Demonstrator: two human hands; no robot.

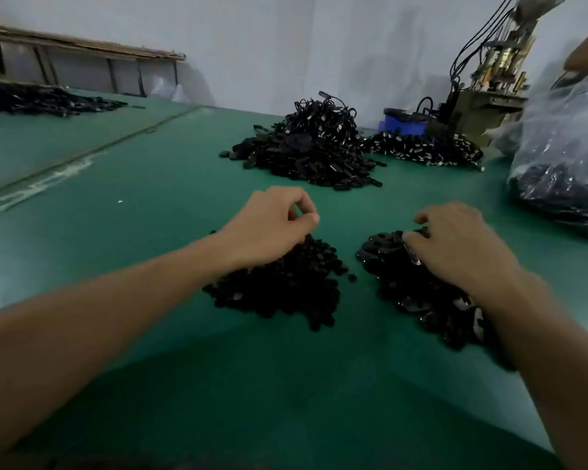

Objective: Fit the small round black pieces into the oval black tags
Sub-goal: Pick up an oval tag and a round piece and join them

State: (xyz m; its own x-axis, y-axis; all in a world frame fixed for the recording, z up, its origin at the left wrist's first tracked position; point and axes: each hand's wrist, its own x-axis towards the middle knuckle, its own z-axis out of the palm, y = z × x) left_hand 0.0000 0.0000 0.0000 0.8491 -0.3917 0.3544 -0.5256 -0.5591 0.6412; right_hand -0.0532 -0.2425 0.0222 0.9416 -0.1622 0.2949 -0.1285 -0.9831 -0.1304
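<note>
On green table surface (143, 184), near edge: heap of small round black pieces (286, 290) beneath left hand (272, 225); heap of oval black tags (418, 296) beneath right hand (455, 245). Pieces judged light, stiff, slippery; pinch by rim. Left thumb meets forefinger, contents unseen. Right fingers buried among tags, grip indeterminate.

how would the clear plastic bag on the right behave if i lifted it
The clear plastic bag is crinkled and slumped, so probably floppy. Black parts fill its bottom, so it would likely sag and feel bottom-heavy. The glossy film may be slippery.
</note>
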